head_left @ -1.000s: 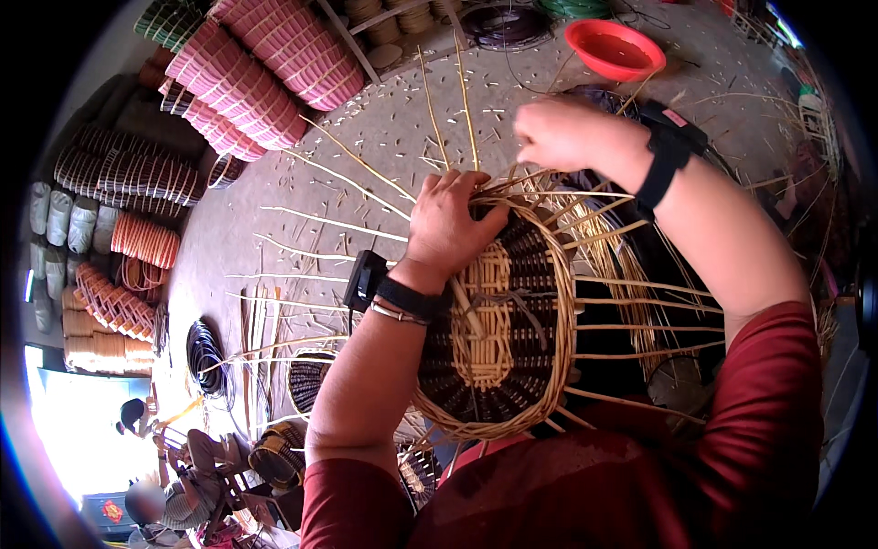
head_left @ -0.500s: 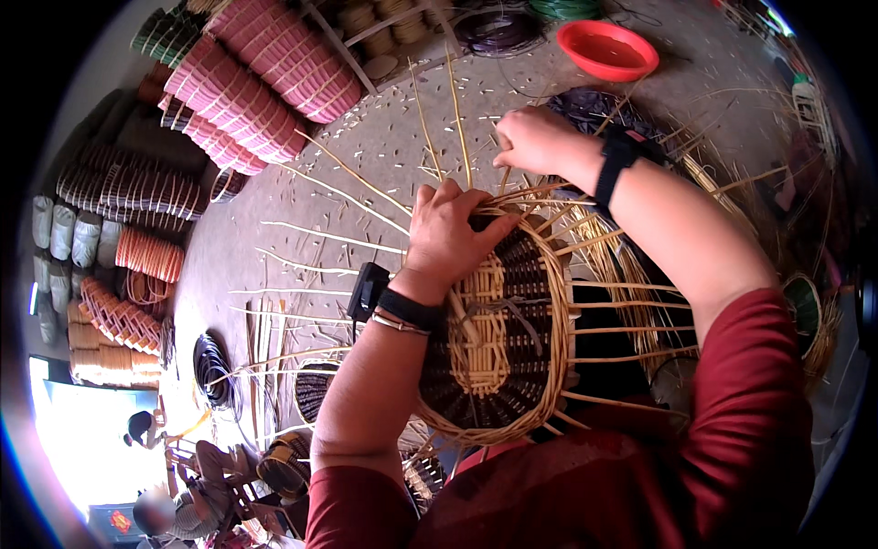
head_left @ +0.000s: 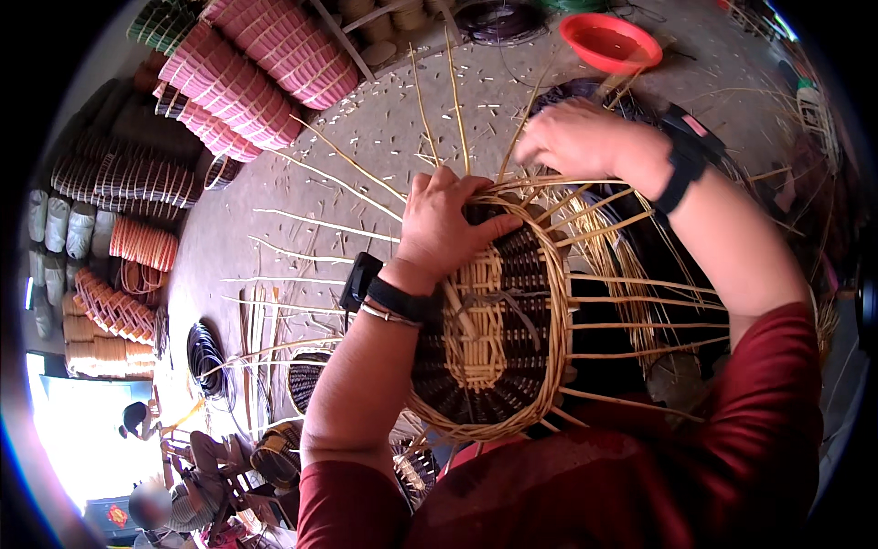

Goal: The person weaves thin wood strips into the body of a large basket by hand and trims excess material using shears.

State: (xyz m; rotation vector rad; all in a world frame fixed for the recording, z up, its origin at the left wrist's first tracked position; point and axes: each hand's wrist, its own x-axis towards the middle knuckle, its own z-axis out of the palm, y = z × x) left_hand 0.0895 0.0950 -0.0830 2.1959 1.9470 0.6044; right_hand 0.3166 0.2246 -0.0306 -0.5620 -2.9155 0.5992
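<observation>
A shallow oval basket (head_left: 557, 348) of dark and pale wicker rests at my lap, with long pale stakes sticking out all around its braided rim. My left hand (head_left: 445, 220) clasps the rim at the far left, thumb inside and fingers over the outer side. A little beyond the far right rim, my right hand (head_left: 585, 139) is raised with its fingers curled and slightly blurred. Beside its fingertips a pale stake (head_left: 523, 128) slants upward, and several strands (head_left: 585, 180) run along the rim beneath the hand. What those fingers hold, if anything, is hidden.
A red basin (head_left: 611, 44) and dark coils (head_left: 500, 23) lie on the far floor among scattered offcuts. Stacked pink baskets (head_left: 233, 78) stand at the far left. A bundle of pale canes (head_left: 611, 256) lies right of the basket. Another person (head_left: 197, 494) sits at lower left.
My right hand has moved right, away from the far rim beside my left hand. My left hand keeps its hold on the rim. The whole view has shifted slightly.
</observation>
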